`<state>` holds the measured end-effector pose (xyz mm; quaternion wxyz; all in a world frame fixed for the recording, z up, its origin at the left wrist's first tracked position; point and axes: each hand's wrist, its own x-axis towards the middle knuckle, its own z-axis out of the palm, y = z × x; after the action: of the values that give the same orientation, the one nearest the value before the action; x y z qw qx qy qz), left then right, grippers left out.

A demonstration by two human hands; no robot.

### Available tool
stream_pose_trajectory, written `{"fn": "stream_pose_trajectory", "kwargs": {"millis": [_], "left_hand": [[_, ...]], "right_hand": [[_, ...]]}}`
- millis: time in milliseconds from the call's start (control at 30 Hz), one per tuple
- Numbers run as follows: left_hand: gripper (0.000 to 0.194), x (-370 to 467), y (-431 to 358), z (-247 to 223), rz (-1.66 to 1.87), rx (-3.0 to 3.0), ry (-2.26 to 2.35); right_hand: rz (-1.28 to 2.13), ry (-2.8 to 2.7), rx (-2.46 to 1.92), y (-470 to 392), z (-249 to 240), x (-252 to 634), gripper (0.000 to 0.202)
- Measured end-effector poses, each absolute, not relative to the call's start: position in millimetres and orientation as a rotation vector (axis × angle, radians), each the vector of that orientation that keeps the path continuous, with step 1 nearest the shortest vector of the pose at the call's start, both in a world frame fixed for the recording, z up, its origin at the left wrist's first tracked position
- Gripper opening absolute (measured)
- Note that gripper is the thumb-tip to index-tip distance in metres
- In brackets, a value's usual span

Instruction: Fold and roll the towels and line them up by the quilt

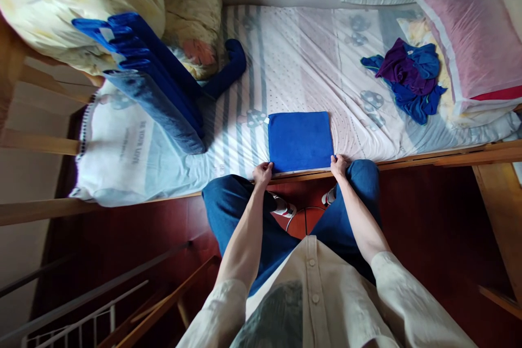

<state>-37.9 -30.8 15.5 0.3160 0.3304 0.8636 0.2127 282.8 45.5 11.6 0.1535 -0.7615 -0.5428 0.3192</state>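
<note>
A blue cloth (300,140) lies flat as a rectangle on the near edge of the bed, a small white tag at its far left corner. My left hand (263,173) pinches its near left corner. At the near right corner, my right hand (338,165) has its fingers closed on the same cloth. To the left lie several rolled or folded blue cloths (159,76) in a row, with a greyish-blue one (157,111) along the near side. A crumpled pile of purple and blue cloths (411,73) rests toward the right of the bed.
A pink pillow (473,38) is at the bed's right end. Yellowish bedding (191,11) bulges at the left end. The wooden bed edge (432,159) runs before my knees. A white wire rack (93,315) and wooden slats (163,310) stand at lower left.
</note>
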Motion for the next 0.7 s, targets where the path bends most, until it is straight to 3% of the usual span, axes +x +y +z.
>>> {"fn": "stream_pose_trajectory", "kwargs": {"millis": [400, 700], "left_hand": [[0.036, -37, -40, 23, 0.765, 0.82, 2.224], [0.024, -35, -29, 30, 0.696, 0.91, 2.224]], "right_hand": [[0.822, -1.59, -2.013, 38, 12, 284, 0.032], [0.763, -1.674, -2.162, 34, 16, 282, 0.027]]}}
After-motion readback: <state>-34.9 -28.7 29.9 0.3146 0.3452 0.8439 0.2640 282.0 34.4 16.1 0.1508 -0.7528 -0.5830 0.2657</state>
